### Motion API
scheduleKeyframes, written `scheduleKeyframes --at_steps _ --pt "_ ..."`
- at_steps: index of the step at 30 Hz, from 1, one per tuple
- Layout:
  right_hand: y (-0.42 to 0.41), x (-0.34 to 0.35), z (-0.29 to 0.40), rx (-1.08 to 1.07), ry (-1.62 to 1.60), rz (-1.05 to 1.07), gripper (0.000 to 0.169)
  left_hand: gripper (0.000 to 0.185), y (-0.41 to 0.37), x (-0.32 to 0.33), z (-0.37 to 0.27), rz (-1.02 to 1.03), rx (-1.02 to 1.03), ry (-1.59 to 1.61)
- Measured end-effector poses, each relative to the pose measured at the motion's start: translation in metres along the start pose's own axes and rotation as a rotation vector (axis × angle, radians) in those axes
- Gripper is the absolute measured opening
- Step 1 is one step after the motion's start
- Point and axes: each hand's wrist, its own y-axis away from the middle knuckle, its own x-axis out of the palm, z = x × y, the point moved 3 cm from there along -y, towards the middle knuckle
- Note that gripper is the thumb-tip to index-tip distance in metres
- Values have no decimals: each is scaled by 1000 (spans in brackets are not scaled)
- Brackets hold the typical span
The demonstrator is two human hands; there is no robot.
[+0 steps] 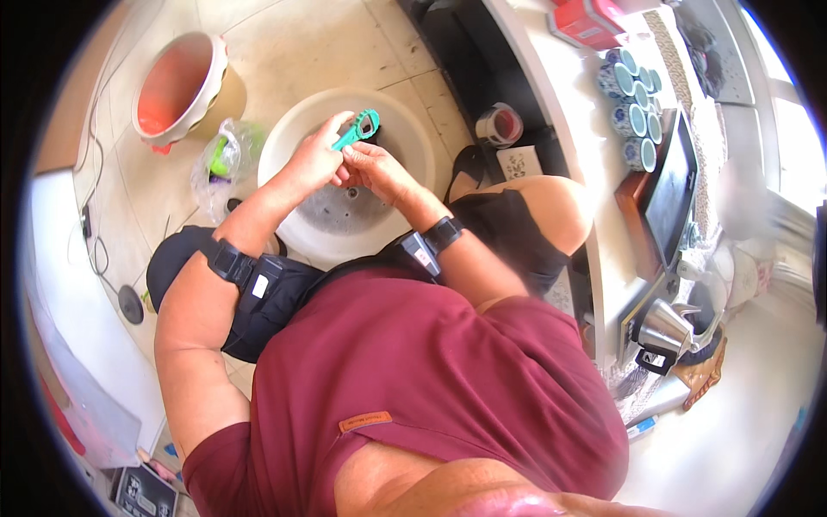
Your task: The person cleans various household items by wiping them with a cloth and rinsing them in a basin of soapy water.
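Observation:
Over a round off-white basin (413,129), my two hands meet around the handle of a teal plastic tool (357,130) with a ring-shaped, toothed head. The head points up and to the right. My left hand (315,157) is at the lower end of the handle, its index finger stretched out beside the tool. My right hand (378,171) has its thumb and fingers on the handle from the other side; its lower fingers touch the left hand's. Part of the handle is hidden between the hands. A grey, speckled bottom with small round spots shows in the basin; a dark thing lies behind the tool's head.
A large pot (223,97), red inside, stands on the tiled floor, with a clear plastic bag (210,187) beside it. At the right, a long counter (604,258) carries blue-and-white cups (636,119), a black tray (670,190) and a metal pot (664,327). A tape roll (499,125) is below.

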Motion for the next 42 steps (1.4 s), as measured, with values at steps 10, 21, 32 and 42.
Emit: scheduleKeyframes --at_steps 10,21,32,42 --pt "29 -21 79 -607 175 -568 22 69 -3 5 -33 -48 390 -566" --pt "105 -165 137 -642 -557 -852 22 51 19 -6 -36 315 269 -422" --pt "112 -216 125 -928 1812 -1221 42 45 6 1 -16 323 378 -465" --pt "90 -116 121 -523 -392 -780 42 35 161 -194 -94 -309 857 408"
